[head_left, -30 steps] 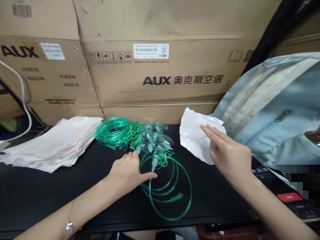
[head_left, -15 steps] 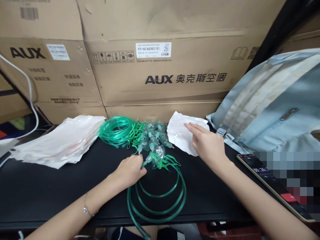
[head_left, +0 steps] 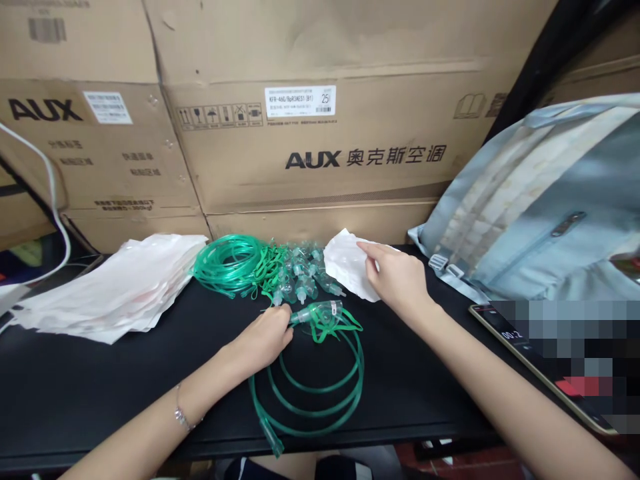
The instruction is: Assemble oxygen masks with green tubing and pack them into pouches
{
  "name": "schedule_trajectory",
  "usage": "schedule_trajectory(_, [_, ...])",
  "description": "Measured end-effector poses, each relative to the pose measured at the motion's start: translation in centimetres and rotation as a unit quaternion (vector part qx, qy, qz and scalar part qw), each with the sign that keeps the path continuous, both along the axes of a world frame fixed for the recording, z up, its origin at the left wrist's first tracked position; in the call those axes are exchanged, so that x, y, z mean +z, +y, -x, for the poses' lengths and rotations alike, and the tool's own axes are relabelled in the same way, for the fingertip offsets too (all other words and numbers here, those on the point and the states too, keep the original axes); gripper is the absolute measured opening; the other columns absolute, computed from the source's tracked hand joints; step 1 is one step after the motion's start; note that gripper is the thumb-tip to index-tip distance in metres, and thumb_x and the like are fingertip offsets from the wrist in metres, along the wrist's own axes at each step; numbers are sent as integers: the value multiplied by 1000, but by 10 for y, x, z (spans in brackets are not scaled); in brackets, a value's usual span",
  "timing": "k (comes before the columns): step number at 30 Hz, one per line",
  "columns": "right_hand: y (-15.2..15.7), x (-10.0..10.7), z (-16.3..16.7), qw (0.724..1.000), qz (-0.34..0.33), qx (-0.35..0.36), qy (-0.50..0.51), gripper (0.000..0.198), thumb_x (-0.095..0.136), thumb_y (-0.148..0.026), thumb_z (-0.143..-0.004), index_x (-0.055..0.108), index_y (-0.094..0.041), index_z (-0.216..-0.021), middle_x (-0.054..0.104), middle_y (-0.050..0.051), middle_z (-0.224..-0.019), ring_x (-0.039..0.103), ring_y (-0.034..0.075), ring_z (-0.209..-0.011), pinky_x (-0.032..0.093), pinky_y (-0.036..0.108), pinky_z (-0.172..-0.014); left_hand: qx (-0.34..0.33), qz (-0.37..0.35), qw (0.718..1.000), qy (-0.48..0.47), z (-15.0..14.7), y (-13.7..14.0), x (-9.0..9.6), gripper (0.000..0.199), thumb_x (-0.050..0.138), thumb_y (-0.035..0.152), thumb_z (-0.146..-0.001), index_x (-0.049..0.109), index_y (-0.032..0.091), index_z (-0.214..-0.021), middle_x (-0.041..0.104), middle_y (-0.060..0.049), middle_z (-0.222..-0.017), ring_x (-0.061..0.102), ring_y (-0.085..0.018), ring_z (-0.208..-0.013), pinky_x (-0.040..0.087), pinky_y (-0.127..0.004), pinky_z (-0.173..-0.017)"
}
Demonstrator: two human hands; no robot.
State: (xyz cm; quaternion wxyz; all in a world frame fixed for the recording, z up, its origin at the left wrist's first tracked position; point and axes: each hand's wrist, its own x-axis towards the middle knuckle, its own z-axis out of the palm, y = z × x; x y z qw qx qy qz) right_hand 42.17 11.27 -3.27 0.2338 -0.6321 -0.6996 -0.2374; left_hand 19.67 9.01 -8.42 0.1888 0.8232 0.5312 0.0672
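Observation:
Closed around the green tubing (head_left: 361, 373) where it meets a clear oxygen mask, my left hand (head_left: 265, 337) is just above the black table. The oxygen mask (head_left: 327, 315) points right from the fist, its green strap hanging by it. The tubing loops below on the table, and its free end lies near the front edge. To the right, my right hand (head_left: 403, 277) grips a white pouch (head_left: 347, 267), index finger stretched across it; the hand hides the pouch's right part. Between and behind the hands lies a pile of clear mask parts (head_left: 303, 270) with green straps.
Coiled green tubing (head_left: 230, 263) and a stack of white pouches (head_left: 115, 283) lie on the left of the black table (head_left: 150, 373). Large cardboard boxes (head_left: 310, 187) stand behind. On the right are a light blue backpack (head_left: 545, 200) and a phone (head_left: 530, 360).
The mask at my left hand has turned, now lying more sideways to the right. My right hand and the white pouch have shifted slightly left. The view has moved a little too.

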Motion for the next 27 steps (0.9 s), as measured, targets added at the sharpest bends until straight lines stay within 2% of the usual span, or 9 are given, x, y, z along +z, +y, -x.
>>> schedule_trajectory(4, [1,-4,4,999,-29,14,12,31,42,-25,-84,63,-22,-107,65,0,-107,62,22,-95,46,27,-57,-14,8,999,-40,-4,1,5,6,37,17,-79,43,16,-81,53,-9,-81,55,-24,-78,40,-35,-70])
schedule_trajectory(7, [2,-7,6,999,-40,28,21,30,41,-32,-86,65,-23,-103,66,0,-106,60,21,-96,42,25,-56,-51,46,993,-92,-3,7,12,10,33,22,-83,40,18,-88,53,-4,-77,54,-17,-70,42,-29,-64])
schedule_trajectory(11, [6,-14,6,999,-32,28,19,32,40,-37,-87,68,-24,-98,66,5,-97,60,20,-83,37,25,-54,-84,152,957,-233,0,18,18,18,37,32,-84,40,18,-95,44,4,-69,45,-9,-55,39,-21,-53])
schedule_trajectory(13, [9,-18,4,998,-10,45,44,32,42,-37,-86,69,-24,-97,64,7,-90,58,21,-82,36,26,-56,-76,173,939,-287,1,22,18,23,43,37,-82,44,16,-90,38,5,-64,40,-8,-52,35,-20,-50])
schedule_trajectory(18, [22,-27,-5,969,92,113,201,29,47,-33,-82,70,-22,-96,67,6,-79,60,20,-72,41,28,-61,-94,175,912,-358,-3,24,19,26,46,40,-81,49,15,-78,35,5,-64,34,-7,-54,32,-20,-51])
schedule_trajectory(20, [27,-31,-9,959,103,135,226,27,48,-32,-81,70,-23,-93,69,4,-83,62,19,-74,44,27,-64,-88,168,906,-378,-6,25,20,26,46,40,-81,51,14,-78,37,5,-62,34,-7,-54,31,-20,-52])
schedule_trajectory(23, [32,-34,-11,941,119,168,270,26,49,-33,-80,71,-22,-91,70,1,-92,64,18,-81,47,25,-70,-56,130,912,-386,-11,27,20,27,47,40,-80,52,14,-71,37,6,-53,33,-8,-51,30,-21,-52])
schedule_trajectory(27, [34,-35,-9,924,119,184,314,26,51,-32,-79,71,-19,-88,70,3,-92,65,18,-83,49,25,-71,-12,117,918,-380,-19,27,18,26,49,38,-78,54,14,-68,36,7,-47,35,-7,-45,32,-21,-51])
